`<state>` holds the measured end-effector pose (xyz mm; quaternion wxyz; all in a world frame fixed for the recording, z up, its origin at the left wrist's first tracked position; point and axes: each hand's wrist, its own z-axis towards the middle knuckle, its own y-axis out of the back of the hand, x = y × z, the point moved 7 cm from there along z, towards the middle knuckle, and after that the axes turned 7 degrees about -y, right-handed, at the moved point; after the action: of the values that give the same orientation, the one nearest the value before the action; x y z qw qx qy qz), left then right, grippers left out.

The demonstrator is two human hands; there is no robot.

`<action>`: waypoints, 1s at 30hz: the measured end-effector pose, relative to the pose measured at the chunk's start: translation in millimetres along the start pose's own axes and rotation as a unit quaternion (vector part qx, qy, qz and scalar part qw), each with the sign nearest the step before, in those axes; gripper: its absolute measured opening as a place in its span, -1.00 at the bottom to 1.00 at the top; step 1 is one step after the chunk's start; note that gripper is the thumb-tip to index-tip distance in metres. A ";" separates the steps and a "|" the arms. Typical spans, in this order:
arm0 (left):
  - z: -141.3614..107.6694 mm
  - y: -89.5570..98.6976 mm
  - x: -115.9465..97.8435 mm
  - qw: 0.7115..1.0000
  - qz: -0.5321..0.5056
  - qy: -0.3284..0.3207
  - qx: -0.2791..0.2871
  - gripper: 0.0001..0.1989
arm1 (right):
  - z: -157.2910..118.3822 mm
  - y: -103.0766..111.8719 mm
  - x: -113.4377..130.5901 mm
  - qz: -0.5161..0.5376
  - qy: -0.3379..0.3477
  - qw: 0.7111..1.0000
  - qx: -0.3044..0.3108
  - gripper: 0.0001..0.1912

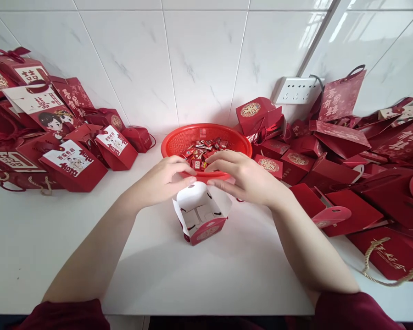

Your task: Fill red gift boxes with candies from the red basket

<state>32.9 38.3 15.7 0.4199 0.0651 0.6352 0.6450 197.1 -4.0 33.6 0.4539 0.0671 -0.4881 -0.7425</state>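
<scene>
An open red gift box (209, 231) with a white inside stands on the table in front of me, its flaps up and several dark cord ends showing within. Just behind it is a red plastic basket (172, 142) with small wrapped candies (198, 153) in it. My left hand (158, 181) is at the basket's front left, fingers and thumb apart, near the box's back flap. Over the basket's front right reaches my right hand (248, 176), its fingers stretched toward the candies and its thumb close to the box. I see nothing held in either hand.
Folded red gift boxes (72, 165) are piled at the left. A larger heap of red boxes and bags (330, 169) covers the right side, close to my right forearm. A white power strip (296, 90) is on the tiled wall behind the white table (206, 284).
</scene>
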 end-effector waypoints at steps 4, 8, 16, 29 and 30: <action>10.9 -17.2 29.3 0.998 0.053 0.013 0.011 -0.52 | 6.2 -4.7 -38.6 0.002 -0.110 0.994 -0.012 -0.79; 13.8 -30.2 47.2 0.997 -0.008 0.012 0.082 -0.48 | 22.9 -32.9 -85.5 0.006 -0.215 0.973 0.084 -0.80; 14.2 -36.0 49.7 0.992 0.047 -0.014 0.116 -0.18 | 69.4 -96.6 -119.1 0.019 -0.204 0.921 0.331 -0.63; 13.4 -46.4 53.2 0.987 0.097 0.005 0.127 0.08 | 88.1 -152.7 -131.1 -0.112 -0.256 0.856 0.436 -0.68; 13.5 -46.9 53.6 0.987 0.094 0.004 0.128 0.08 | 86.9 -152.8 -133.4 -0.111 -0.262 0.853 0.438 -0.69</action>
<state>28.5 74.7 -46.9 0.3430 0.1751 0.7055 0.5950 134.2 169.4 -87.5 0.1479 0.1157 -0.8529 -0.4872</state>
